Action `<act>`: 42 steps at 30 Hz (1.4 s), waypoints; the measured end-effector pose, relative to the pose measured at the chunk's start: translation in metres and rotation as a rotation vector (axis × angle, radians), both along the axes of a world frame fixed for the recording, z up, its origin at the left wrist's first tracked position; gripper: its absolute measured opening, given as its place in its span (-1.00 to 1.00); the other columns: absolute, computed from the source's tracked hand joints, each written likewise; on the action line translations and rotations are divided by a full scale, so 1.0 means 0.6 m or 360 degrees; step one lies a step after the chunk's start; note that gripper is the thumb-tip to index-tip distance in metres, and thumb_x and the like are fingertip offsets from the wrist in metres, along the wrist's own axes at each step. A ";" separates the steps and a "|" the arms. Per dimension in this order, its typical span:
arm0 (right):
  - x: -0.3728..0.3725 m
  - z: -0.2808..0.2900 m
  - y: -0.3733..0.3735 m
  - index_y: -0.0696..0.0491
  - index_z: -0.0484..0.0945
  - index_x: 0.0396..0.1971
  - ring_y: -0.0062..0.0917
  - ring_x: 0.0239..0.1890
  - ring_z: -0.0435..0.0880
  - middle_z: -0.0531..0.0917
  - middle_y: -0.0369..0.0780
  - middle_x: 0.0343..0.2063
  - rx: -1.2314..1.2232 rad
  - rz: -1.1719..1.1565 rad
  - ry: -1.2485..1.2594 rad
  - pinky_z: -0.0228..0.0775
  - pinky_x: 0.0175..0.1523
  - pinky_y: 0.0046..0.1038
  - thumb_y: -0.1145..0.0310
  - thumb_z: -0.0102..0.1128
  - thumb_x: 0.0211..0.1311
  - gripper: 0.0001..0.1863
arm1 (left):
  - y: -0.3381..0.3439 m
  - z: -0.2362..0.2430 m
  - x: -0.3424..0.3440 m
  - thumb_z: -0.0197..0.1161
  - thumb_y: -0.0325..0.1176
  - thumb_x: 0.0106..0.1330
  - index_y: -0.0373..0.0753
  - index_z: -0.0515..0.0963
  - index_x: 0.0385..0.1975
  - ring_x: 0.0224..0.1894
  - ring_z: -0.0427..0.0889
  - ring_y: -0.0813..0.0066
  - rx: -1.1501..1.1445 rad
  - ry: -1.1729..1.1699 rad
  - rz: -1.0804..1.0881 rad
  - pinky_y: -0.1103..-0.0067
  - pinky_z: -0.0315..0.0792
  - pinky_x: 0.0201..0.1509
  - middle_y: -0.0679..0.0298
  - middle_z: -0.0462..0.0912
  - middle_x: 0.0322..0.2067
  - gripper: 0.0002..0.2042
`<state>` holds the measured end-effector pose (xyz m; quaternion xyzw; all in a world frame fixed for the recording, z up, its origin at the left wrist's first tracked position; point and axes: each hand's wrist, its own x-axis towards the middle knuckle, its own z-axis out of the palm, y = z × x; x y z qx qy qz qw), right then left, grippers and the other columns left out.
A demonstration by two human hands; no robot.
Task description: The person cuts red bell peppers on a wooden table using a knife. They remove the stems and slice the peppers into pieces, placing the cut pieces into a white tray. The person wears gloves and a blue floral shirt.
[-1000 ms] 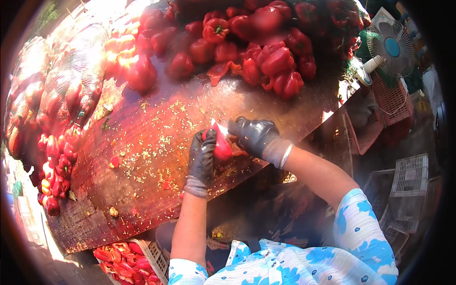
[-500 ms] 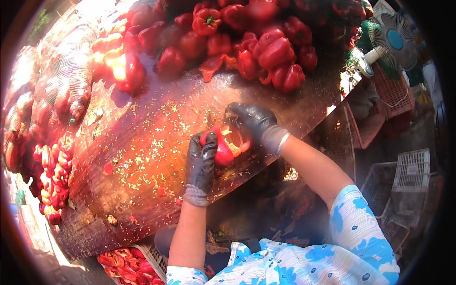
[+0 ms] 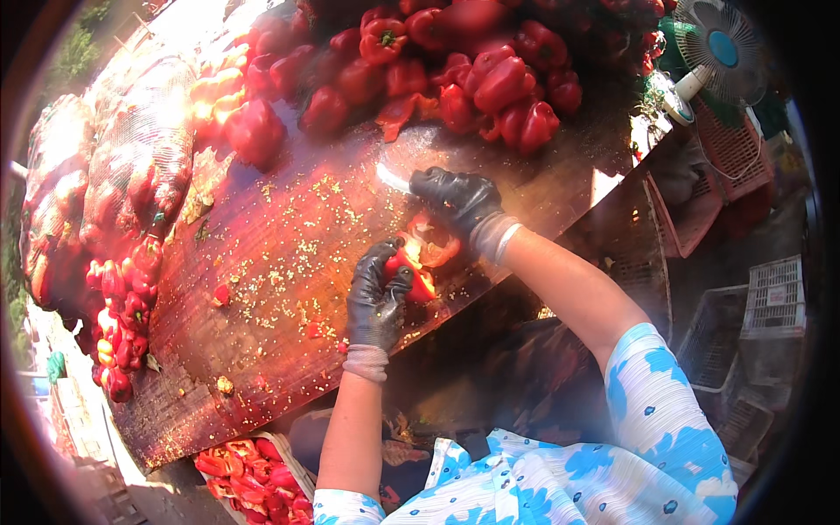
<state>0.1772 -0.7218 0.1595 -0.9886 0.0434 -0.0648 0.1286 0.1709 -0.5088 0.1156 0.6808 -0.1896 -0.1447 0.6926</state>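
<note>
My left hand [image 3: 378, 296], in a dark-coated glove, grips a red bell pepper [image 3: 413, 278] low over the wooden table. The pepper is cut open and shows its pale inside. Above and to the right of it, my gloved right hand [image 3: 457, 197] is closed on a small knife, whose bright blade [image 3: 392, 177] points left. An opened red piece of pepper [image 3: 437, 241] lies between my hands, partly under the right one. Seeds and scraps are scattered over the table [image 3: 262, 350].
Red peppers [image 3: 490, 87] are heaped at the back. Mesh sacks [image 3: 131, 149] and loose peppers line the left. A crate of cut peppers [image 3: 254, 481] stands below the table's near edge. A fan [image 3: 722, 52], pink crates [image 3: 726, 175] and grey crates [image 3: 774, 297] are at the right.
My right hand has moved up and left, away from the pepper, with the knife. The pepper in my left hand has been opened, a piece parting to the right.
</note>
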 end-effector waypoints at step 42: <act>-0.015 -0.009 0.109 -0.01 0.59 -0.11 -0.11 -0.06 0.65 0.69 -0.04 -0.20 0.0862 -0.0066 0.0558 0.44 0.00 -0.17 0.08 0.14 0.24 -0.65 | -0.002 0.034 0.028 0.23 -0.38 0.40 -0.21 0.41 -0.11 -0.23 0.53 0.60 -0.0079 0.0571 0.0187 0.60 0.46 -0.06 0.34 0.59 -0.25 -0.82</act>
